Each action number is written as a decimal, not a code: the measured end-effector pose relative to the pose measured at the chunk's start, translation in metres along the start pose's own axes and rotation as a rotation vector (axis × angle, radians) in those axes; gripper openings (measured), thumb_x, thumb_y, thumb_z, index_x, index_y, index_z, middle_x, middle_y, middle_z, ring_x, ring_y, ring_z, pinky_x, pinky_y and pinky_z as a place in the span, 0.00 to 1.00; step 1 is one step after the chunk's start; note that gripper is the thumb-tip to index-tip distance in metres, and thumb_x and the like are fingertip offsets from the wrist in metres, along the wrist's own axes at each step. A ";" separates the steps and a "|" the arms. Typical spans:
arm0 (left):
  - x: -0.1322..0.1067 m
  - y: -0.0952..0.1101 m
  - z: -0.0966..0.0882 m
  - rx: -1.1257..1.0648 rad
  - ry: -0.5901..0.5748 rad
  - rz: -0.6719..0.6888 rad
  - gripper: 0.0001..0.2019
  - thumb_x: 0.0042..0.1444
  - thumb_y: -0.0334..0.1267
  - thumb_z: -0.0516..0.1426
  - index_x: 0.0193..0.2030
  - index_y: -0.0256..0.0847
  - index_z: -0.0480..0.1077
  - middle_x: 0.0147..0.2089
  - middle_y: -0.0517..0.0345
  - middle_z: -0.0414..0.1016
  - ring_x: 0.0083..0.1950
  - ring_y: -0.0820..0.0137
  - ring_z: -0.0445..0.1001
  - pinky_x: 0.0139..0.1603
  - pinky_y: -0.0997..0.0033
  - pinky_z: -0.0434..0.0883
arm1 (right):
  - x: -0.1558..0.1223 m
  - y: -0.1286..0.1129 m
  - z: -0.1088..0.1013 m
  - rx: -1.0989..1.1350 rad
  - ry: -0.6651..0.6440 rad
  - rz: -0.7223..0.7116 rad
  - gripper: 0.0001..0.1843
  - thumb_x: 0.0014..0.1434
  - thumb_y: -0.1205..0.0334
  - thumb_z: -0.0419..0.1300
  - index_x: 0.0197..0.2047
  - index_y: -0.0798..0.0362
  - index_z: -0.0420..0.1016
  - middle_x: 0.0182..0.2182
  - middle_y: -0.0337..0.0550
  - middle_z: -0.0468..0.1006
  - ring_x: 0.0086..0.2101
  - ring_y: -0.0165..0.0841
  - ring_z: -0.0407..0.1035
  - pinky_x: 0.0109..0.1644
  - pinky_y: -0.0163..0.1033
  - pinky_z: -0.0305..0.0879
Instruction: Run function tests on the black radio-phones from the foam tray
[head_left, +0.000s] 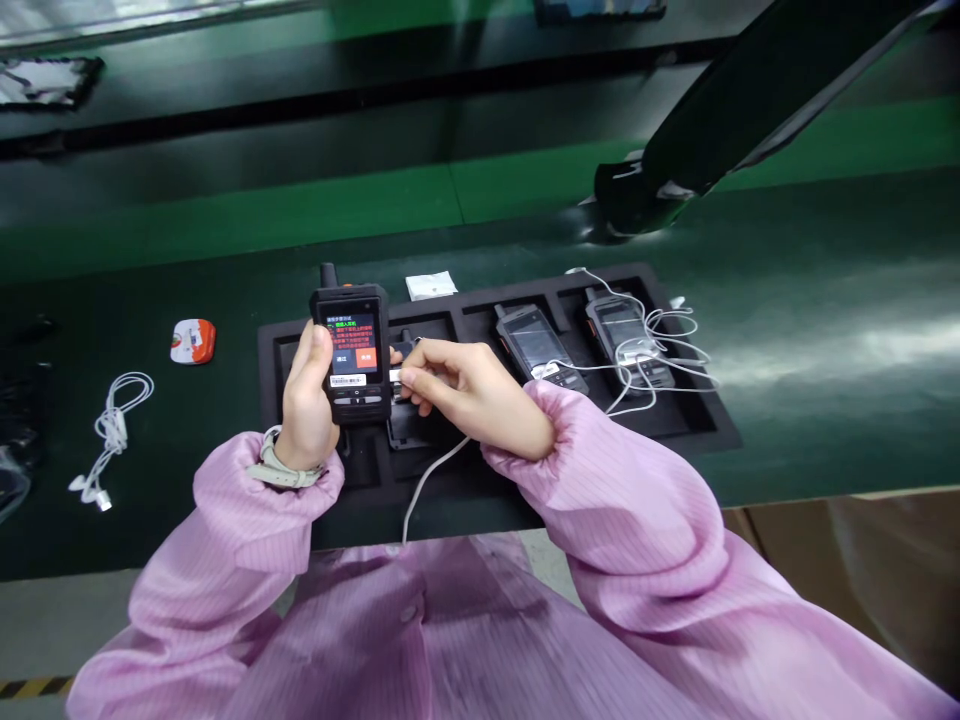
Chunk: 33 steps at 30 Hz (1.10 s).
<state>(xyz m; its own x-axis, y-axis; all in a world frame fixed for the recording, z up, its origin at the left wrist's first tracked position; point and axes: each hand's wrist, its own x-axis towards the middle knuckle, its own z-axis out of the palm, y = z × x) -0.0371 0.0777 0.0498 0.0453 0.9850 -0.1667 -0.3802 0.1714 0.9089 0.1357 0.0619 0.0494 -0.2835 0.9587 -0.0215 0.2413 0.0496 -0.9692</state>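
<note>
My left hand [306,400] is wrapped round a black handheld radio [352,350] with a stubby antenna. Its lit screen carries coloured text and a red box, and a barcode label sits below. At the radio's right side, my right hand [465,390] pinches the white plug [396,380] of a cable. A white cable [431,470] hangs below that hand towards the table's front edge. Whether the plug is fully seated in the radio I cannot tell. Behind my right hand, another dark device [409,432] lies partly hidden in the black tray [694,405].
Two more radios, one left [532,340] and one right [626,330], lie in the tray under tangled white earphone cords [660,345]. A coiled white cable [112,430] and a red-and-white case [193,342] are at left. A white packet [431,286] lies behind the tray; a dark arm [720,110] rises beyond.
</note>
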 end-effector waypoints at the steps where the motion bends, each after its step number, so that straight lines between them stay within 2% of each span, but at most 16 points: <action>1: 0.001 0.000 0.000 -0.003 -0.005 -0.016 0.20 0.63 0.56 0.60 0.46 0.39 0.72 0.41 0.50 0.85 0.46 0.57 0.86 0.44 0.61 0.82 | 0.000 -0.001 -0.001 -0.006 -0.010 0.008 0.14 0.65 0.56 0.56 0.30 0.54 0.68 0.26 0.40 0.75 0.24 0.27 0.68 0.33 0.35 0.63; 5: 0.003 -0.001 -0.001 -0.024 -0.005 -0.015 0.16 0.65 0.52 0.58 0.43 0.41 0.73 0.45 0.50 0.84 0.53 0.58 0.83 0.50 0.63 0.80 | -0.002 -0.004 0.000 -0.091 0.043 -0.116 0.07 0.65 0.61 0.56 0.35 0.53 0.68 0.30 0.40 0.75 0.29 0.27 0.68 0.35 0.33 0.62; 8: 0.004 -0.002 0.000 -0.031 -0.003 -0.004 0.13 0.66 0.50 0.58 0.43 0.42 0.74 0.47 0.51 0.84 0.58 0.59 0.80 0.54 0.64 0.78 | -0.003 -0.006 0.002 -0.216 0.048 -0.242 0.04 0.65 0.65 0.55 0.36 0.53 0.66 0.27 0.37 0.71 0.26 0.26 0.62 0.34 0.34 0.59; 10: 0.003 -0.002 0.000 -0.032 -0.002 -0.009 0.14 0.66 0.50 0.57 0.45 0.42 0.75 0.49 0.51 0.83 0.59 0.58 0.80 0.55 0.64 0.78 | -0.004 -0.005 0.003 -0.277 0.043 -0.260 0.06 0.66 0.65 0.54 0.35 0.53 0.65 0.23 0.34 0.66 0.24 0.26 0.57 0.33 0.34 0.56; 13: 0.003 -0.001 0.001 -0.025 -0.005 -0.006 0.14 0.65 0.50 0.58 0.44 0.41 0.76 0.49 0.50 0.83 0.59 0.58 0.80 0.55 0.64 0.78 | -0.004 -0.005 0.003 -0.287 0.041 -0.209 0.06 0.65 0.64 0.55 0.34 0.53 0.67 0.20 0.32 0.63 0.22 0.25 0.53 0.30 0.34 0.52; 17: 0.003 0.004 0.002 -0.019 0.018 -0.051 0.17 0.64 0.54 0.59 0.41 0.40 0.75 0.43 0.48 0.85 0.53 0.55 0.83 0.51 0.60 0.81 | -0.004 -0.004 0.002 -0.174 0.052 -0.144 0.08 0.64 0.62 0.56 0.33 0.54 0.71 0.24 0.34 0.69 0.21 0.23 0.49 0.28 0.34 0.50; 21: 0.004 0.012 0.004 -0.033 0.049 -0.111 0.23 0.63 0.59 0.57 0.40 0.37 0.75 0.38 0.45 0.85 0.47 0.53 0.86 0.46 0.57 0.83 | -0.004 -0.005 0.000 -0.013 0.075 -0.084 0.09 0.63 0.60 0.58 0.39 0.56 0.75 0.21 0.30 0.60 0.21 0.23 0.48 0.28 0.33 0.49; 24: 0.005 0.015 0.005 -0.056 0.036 -0.168 0.25 0.65 0.60 0.55 0.41 0.36 0.76 0.38 0.44 0.85 0.46 0.52 0.86 0.45 0.56 0.83 | -0.003 -0.007 -0.003 0.190 0.063 -0.065 0.10 0.62 0.59 0.60 0.43 0.57 0.75 0.26 0.35 0.70 0.25 0.24 0.59 0.30 0.33 0.56; 26: 0.006 0.017 0.004 -0.064 0.024 -0.210 0.26 0.66 0.59 0.52 0.38 0.35 0.77 0.38 0.43 0.85 0.46 0.51 0.86 0.44 0.55 0.84 | -0.002 -0.009 -0.005 0.342 0.027 -0.038 0.09 0.61 0.58 0.63 0.40 0.56 0.74 0.30 0.40 0.76 0.27 0.25 0.66 0.31 0.32 0.60; 28: 0.007 0.018 0.004 -0.067 0.014 -0.250 0.27 0.68 0.57 0.50 0.36 0.35 0.77 0.38 0.41 0.85 0.46 0.50 0.86 0.43 0.53 0.84 | 0.000 -0.010 -0.007 0.452 -0.004 -0.010 0.10 0.60 0.58 0.66 0.37 0.56 0.73 0.29 0.41 0.78 0.26 0.25 0.66 0.27 0.31 0.59; 30: 0.007 0.019 0.003 -0.064 0.006 -0.289 0.29 0.69 0.57 0.48 0.35 0.35 0.78 0.38 0.40 0.85 0.47 0.48 0.85 0.43 0.50 0.84 | 0.000 -0.010 -0.008 0.496 0.010 0.000 0.12 0.60 0.57 0.67 0.36 0.56 0.71 0.26 0.40 0.79 0.22 0.22 0.62 0.24 0.29 0.56; 33: 0.008 0.021 0.003 -0.050 -0.021 -0.320 0.30 0.69 0.59 0.46 0.40 0.35 0.79 0.39 0.40 0.85 0.48 0.47 0.85 0.43 0.49 0.84 | 0.000 -0.011 -0.007 0.486 0.050 0.017 0.12 0.60 0.57 0.67 0.37 0.56 0.71 0.27 0.41 0.81 0.21 0.21 0.62 0.22 0.28 0.55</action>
<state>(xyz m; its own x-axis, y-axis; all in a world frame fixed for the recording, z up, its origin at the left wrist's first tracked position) -0.0416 0.0889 0.0691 0.1893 0.8814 -0.4327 -0.3887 0.4719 0.7913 0.1392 0.0629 0.0619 -0.2353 0.9712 -0.0380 -0.2192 -0.0911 -0.9714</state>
